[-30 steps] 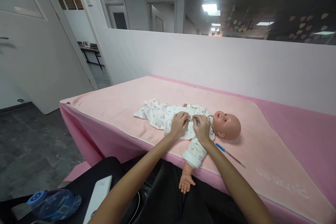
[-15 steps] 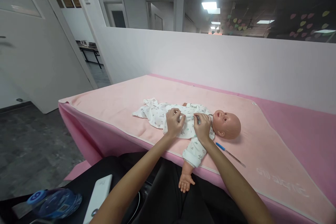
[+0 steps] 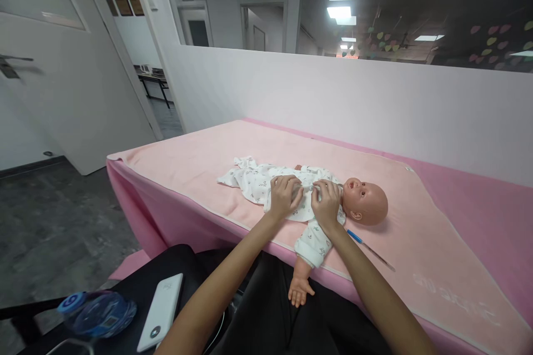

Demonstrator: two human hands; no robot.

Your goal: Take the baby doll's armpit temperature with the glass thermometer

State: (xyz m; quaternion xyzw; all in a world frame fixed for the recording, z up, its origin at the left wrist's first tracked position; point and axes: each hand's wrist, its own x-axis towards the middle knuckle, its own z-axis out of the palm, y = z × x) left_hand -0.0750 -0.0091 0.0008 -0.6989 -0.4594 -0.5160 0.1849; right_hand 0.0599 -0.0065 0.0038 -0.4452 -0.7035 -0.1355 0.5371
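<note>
Baby doll [image 3: 365,201] lies on its back in the middle of the frame, its head toward the right and the leg end of its patterned white garment [image 3: 252,182] toward the left. Lying flat, it presents its chest upward, which probably explains why both hands can meet there from the near side. The person's left hand [image 3: 285,197] is over the belly with the fingers bent and the thumb a little spread; the right hand [image 3: 327,202] is over the upper chest with the fingers curled in. The fingertips point down at the cloth of the garment, with a narrow gap between the two hands; whether either pinches the fabric I cannot tell.

The near sleeve [image 3: 313,244] stretches toward the bottom of the frame, and the doll's bare hand [image 3: 300,290] hangs past the edge, seemingly because the body lies so close to it. A pale pink blanket [image 3: 183,161] is spread over the desk [image 3: 478,194], presumably as padding. Right of centre, a blue-handled tool [image 3: 358,239] rests flat just beside the right forearm, held by neither hand. At lower left, a black chair [image 3: 183,258] bears a white device [image 3: 162,310] and a bottle [image 3: 102,313]
</note>
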